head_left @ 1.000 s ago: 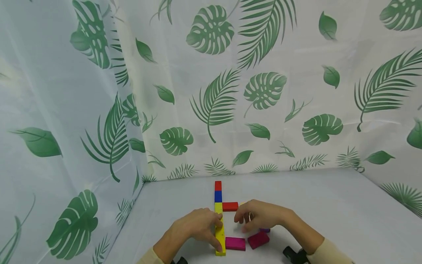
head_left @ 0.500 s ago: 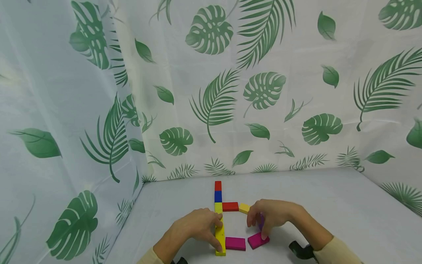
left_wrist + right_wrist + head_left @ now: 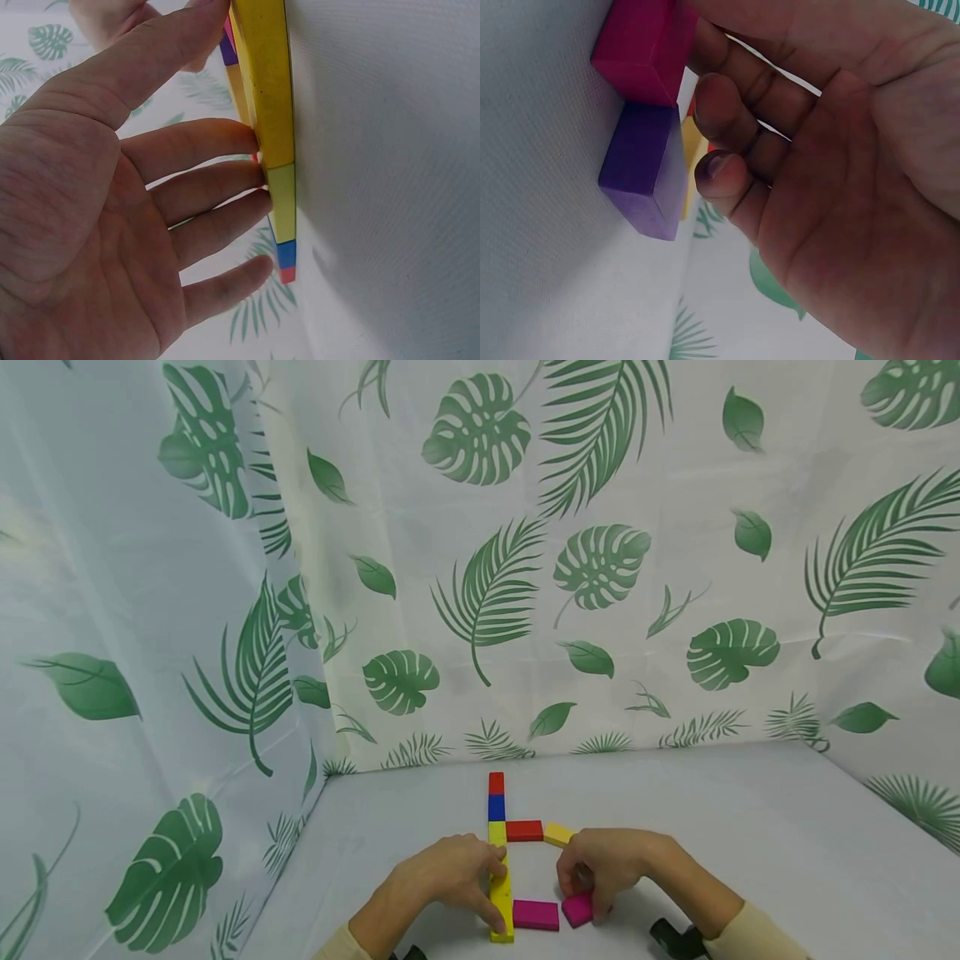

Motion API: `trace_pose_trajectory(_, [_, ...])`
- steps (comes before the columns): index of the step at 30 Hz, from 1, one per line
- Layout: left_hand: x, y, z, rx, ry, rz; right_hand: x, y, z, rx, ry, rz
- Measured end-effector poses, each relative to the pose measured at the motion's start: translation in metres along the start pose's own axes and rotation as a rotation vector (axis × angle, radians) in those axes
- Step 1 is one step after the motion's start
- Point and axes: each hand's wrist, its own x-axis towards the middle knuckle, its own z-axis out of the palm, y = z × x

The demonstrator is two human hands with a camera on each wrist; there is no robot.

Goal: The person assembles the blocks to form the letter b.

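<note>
My left hand (image 3: 461, 872) rests along a row of yellow blocks (image 3: 500, 893), thumb at the near end, forefinger farther up. In the left wrist view its fingers (image 3: 202, 176) are stretched out, tips right at the side of the row. My right hand (image 3: 617, 860) pinches a magenta block (image 3: 576, 910) between thumb and fingers. Left of that lies a second magenta block (image 3: 536, 915), its end against the yellow row. A purple block (image 3: 641, 161) meets the pinched magenta one in the right wrist view; the right hand hides it in the head view.
The row goes on away from me with a blue block (image 3: 497, 807) and a red block (image 3: 497, 782). Another red block (image 3: 524, 831) juts right from it, followed by a slanted yellow-orange block (image 3: 558, 835). Leaf-patterned sheets (image 3: 600, 693) hang around the table (image 3: 720, 810).
My right hand moved right, then down onto the magenta block, which has shifted slightly left towards its neighbour. The purple block seen at its fingers earlier is now behind the hand. Left hand unchanged.
</note>
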Motion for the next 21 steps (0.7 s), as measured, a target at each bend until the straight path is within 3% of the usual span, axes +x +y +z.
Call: trace_pose_trajectory(21, [0.0026,-0.0023,0.0017,0.021,-0.004,-0.001,0.0022,-0.0005,0.0004,0.015,-0.014,-0.039])
